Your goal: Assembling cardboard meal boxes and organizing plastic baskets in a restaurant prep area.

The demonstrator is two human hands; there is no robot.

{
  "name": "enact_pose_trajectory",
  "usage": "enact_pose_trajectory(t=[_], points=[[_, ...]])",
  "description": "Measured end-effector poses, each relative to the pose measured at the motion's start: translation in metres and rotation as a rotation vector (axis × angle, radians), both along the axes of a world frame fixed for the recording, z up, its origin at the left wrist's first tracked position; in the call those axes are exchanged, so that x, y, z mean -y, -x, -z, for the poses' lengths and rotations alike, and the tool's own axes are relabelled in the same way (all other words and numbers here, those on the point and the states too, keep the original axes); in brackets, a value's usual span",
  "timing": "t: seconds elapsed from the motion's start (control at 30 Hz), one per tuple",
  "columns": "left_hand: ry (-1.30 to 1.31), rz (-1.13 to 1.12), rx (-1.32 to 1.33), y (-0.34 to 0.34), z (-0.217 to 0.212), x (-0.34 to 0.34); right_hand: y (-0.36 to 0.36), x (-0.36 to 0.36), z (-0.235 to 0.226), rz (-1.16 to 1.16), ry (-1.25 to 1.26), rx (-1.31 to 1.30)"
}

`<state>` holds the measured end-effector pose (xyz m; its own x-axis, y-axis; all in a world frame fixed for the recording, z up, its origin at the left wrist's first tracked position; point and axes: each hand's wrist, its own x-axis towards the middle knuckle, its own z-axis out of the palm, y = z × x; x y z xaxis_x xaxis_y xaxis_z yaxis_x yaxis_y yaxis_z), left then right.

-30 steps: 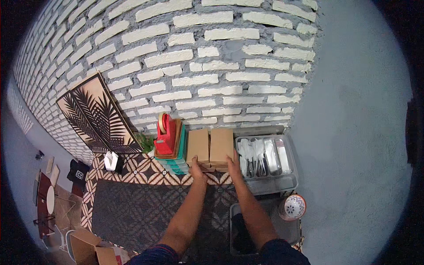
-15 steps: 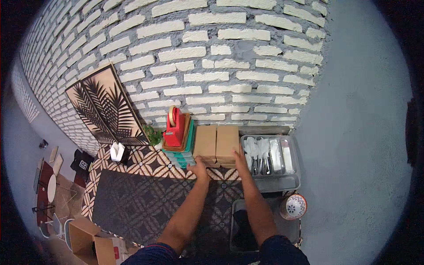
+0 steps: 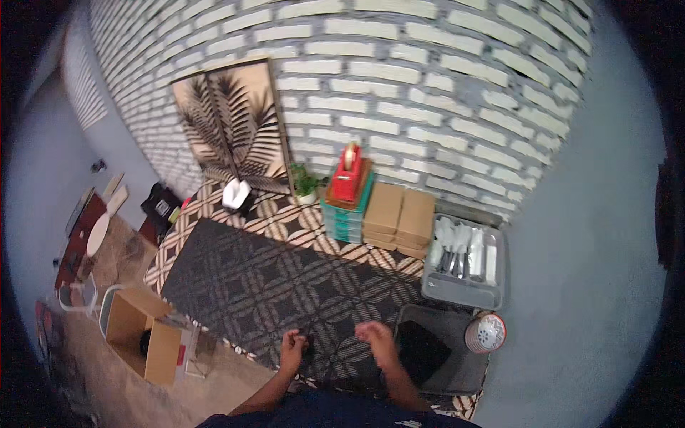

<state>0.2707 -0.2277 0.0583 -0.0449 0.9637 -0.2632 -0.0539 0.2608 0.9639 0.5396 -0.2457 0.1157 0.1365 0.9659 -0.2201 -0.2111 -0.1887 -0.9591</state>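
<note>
My left hand (image 3: pixel 293 349) hovers over the near part of the dark table mat (image 3: pixel 242 264), fingers loosely bent and apart, holding nothing. To its right, my right hand (image 3: pixel 379 344) is also empty, with its fingers loosely extended and slightly blurred. It is near a grey tray (image 3: pixel 457 371) that has a folded black cloth (image 3: pixel 422 351) in it. Two side-by-side stacks of flat brown cardboard boxes (image 3: pixel 399 212) stand against the brick wall, out of reach of both hands.
Left of the boxes, a red tape dispenser (image 3: pixel 347 178) tops teal-edged drawers (image 3: pixel 345 222). A cutlery tray (image 3: pixel 464 291) and patterned bowls (image 3: pixel 486 332) stand at the right. A small plant (image 3: pixel 305 187), napkin holder (image 3: pixel 236 194) and leaf picture (image 3: pixel 232 125) line the back. An open carton (image 3: pixel 163 351) sits lower left.
Both hands have let go of the cardboard boxes and drawn back toward my body. The boxes stay by the wall, and the whole view has turned to the left.
</note>
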Motion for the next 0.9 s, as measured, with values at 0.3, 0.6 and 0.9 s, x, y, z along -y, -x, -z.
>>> enact_pose_trajectory(t=[0.3,0.6,0.9], points=[[0.111,-0.051,0.096,0.071,-0.013,0.065,0.134,-0.008,0.022,-0.885,0.037,0.180],[0.083,-0.238,0.169,0.202,0.009,0.088,0.268,-0.083,-0.017,-0.890,-0.140,0.208],[0.068,-0.465,0.186,0.419,0.009,0.129,0.506,-0.038,0.020,-1.261,0.145,0.173]])
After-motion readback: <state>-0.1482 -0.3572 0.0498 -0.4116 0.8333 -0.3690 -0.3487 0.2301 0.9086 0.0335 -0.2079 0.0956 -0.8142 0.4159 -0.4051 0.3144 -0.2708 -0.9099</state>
